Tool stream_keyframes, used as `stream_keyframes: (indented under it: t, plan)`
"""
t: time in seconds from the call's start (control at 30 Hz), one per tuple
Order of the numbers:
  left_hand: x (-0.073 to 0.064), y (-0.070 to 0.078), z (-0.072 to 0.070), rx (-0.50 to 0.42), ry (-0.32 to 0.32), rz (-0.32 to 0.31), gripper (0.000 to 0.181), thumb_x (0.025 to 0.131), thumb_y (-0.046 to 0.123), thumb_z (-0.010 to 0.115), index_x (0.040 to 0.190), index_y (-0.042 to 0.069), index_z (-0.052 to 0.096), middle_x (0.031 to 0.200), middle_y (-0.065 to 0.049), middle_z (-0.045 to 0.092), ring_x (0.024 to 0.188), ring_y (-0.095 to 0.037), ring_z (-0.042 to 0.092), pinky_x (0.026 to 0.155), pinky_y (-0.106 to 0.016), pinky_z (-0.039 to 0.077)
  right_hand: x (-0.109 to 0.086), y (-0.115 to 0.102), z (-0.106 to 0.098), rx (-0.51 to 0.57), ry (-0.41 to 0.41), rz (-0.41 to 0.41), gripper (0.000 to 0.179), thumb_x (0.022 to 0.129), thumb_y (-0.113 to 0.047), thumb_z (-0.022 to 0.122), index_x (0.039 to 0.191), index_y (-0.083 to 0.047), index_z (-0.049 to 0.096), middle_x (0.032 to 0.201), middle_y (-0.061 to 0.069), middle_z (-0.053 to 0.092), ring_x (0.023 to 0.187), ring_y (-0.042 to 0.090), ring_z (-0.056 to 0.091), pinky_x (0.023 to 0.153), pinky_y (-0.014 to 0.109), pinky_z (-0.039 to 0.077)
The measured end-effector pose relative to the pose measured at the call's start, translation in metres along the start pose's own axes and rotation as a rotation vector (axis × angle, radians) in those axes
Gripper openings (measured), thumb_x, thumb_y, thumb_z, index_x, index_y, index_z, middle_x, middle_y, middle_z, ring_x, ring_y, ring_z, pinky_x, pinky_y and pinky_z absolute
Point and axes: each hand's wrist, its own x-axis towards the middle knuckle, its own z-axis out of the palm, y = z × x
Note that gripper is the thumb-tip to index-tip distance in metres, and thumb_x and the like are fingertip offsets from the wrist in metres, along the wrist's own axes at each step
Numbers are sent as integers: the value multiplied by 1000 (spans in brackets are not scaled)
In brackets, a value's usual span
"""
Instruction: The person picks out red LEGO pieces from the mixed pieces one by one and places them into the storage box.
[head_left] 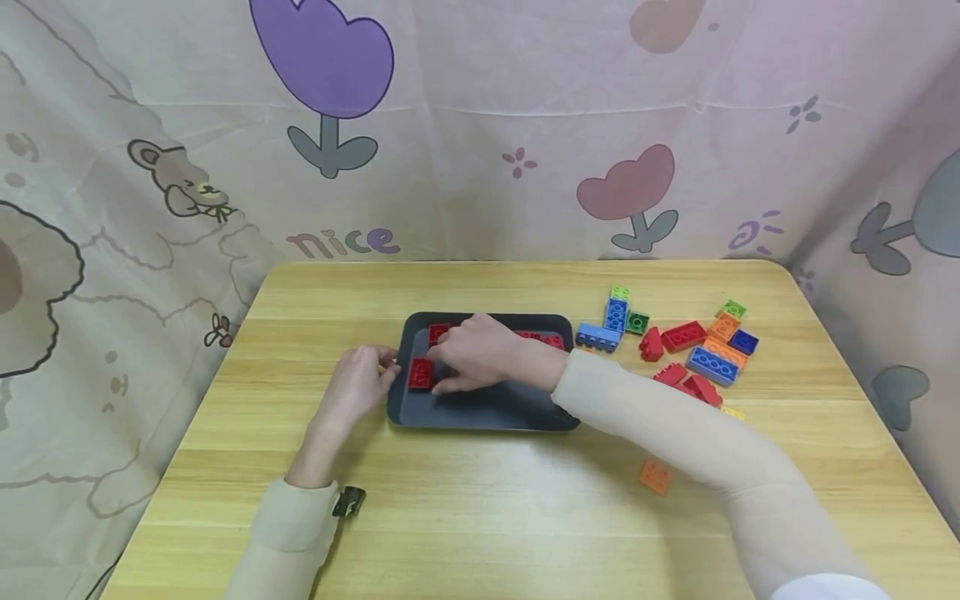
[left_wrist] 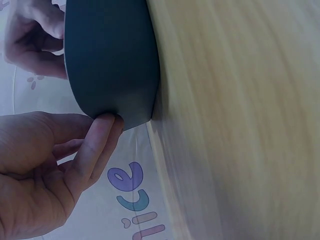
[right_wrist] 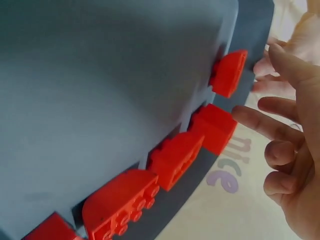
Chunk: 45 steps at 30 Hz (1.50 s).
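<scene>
Red bricks (head_left: 421, 374) in dark tray (head_left: 487, 410) pinched at one end by left hand (head_left: 356, 382), beside loosely spread right hand (head_left: 478, 350).

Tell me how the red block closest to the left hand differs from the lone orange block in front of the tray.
The red block lies inside the dark tray; the orange block lies directly on the table. The red block sits between the left hand and right hand, while the orange block lies apart from both. Both are toy building blocks.
</scene>
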Motion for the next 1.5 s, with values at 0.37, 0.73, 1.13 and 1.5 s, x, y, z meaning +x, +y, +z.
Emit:
stream_keyframes:
  t: [0.37, 0.73, 1.13, 1.5]
  plan:
    - [0, 0, 1, 18, 7, 6, 31, 99, 2, 67, 127, -11, 70, 110, -25, 78, 91, -31, 76, 74, -37, 64, -30, 12, -22, 31, 17, 59, 71, 90, -74, 66, 135, -20, 73, 106, 0, 80, 69, 12, 68, 48, 22, 41]
    - [0, -1, 1, 0, 4, -4, 32, 99, 2, 67, 128, -10, 69, 110, -25, 77, 87, -28, 76, 69, -33, 63, -62, 27, -31, 43, 99, 103, 75, 87, -75, 68, 136, -19, 72, 98, 0, 78, 56, 9, 56, 45, 22, 27]
    - [0, 0, 0, -2, -2, -16, 32, 99, 2, 67, 129, -10, 68, 111, -24, 77, 91, -29, 76, 71, -33, 63, -102, 47, -33, 38, 207, 160, 76, 82, -74, 74, 133, -17, 75, 116, 4, 81, 88, 17, 78, 46, 20, 35]
    - [1, -2, 1, -1, -3, -16, 33, 99, 3, 67, 130, -10, 68, 112, -24, 78, 92, -30, 76, 73, -35, 64, -139, 63, -37, 46, 178, 264, 78, 80, -75, 75, 133, -18, 74, 123, 7, 79, 105, 26, 78, 43, 23, 32]
